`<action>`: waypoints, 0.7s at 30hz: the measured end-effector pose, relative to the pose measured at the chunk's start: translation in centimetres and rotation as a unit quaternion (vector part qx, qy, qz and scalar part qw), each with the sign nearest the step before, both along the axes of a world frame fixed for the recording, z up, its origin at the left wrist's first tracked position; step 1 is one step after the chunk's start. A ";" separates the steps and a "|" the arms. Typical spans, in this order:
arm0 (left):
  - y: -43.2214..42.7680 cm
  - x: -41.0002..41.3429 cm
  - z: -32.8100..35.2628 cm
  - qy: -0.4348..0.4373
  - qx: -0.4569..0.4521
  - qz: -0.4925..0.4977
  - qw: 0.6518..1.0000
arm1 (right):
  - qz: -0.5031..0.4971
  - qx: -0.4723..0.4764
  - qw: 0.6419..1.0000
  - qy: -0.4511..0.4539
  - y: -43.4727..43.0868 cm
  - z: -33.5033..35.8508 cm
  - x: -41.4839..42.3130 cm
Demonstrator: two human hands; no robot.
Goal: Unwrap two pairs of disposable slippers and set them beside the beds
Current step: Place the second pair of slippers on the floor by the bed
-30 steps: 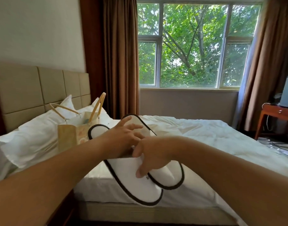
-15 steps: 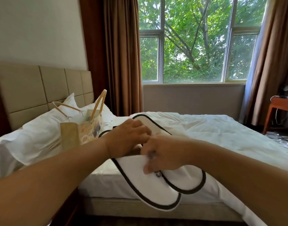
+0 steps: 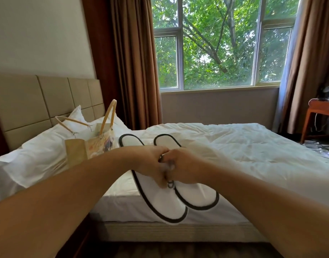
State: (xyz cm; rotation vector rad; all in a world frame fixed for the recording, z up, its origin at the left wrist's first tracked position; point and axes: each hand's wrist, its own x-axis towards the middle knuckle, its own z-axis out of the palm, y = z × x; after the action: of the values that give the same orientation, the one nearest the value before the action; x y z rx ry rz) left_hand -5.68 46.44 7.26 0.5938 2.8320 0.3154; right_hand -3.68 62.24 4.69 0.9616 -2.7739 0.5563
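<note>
I hold a pair of white disposable slippers with black trim in front of the bed [image 3: 243,146], toes pointing down toward me. The left slipper [image 3: 160,203] and the right slipper [image 3: 199,197] lie side by side, their heels showing above my hands. My left hand [image 3: 150,162] and my right hand [image 3: 186,169] meet knuckle to knuckle over the middle of the pair, fingers curled and pinching the slippers. What sits between my fingertips is blurred.
A tan paper bag [image 3: 85,148] with long handles stands on the bed against white pillows [image 3: 39,151] and a padded headboard [image 3: 29,105]. Brown curtains frame the window [image 3: 215,43]. A wooden side table [image 3: 320,108] stands at the right; wood floor runs below the bed.
The two slippers, overlapped before, have spread apart and now sit side by side. My hands have closed in together over the middle of the pair.
</note>
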 end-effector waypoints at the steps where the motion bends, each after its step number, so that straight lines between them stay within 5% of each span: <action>1: 0.1 0.0 -0.3 0.021 -0.021 -0.013 0.999 | 0.010 -0.016 1.000 -0.001 0.2 -0.3 0.2; 6: -0.6 0.0 -1.1 -0.004 -0.019 -0.031 0.999 | 0.014 -0.068 0.986 -0.150 2.4 -1.5 0.7; 21: 2.4 0.9 -0.9 0.010 -0.121 -0.033 0.992 | 0.017 0.080 0.989 -0.125 7.8 -2.8 0.1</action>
State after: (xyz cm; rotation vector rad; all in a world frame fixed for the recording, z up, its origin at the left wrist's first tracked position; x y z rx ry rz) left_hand -4.83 48.84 6.31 0.6393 2.8036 -0.0465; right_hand -3.55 70.05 1.88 1.0387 -3.0700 0.4943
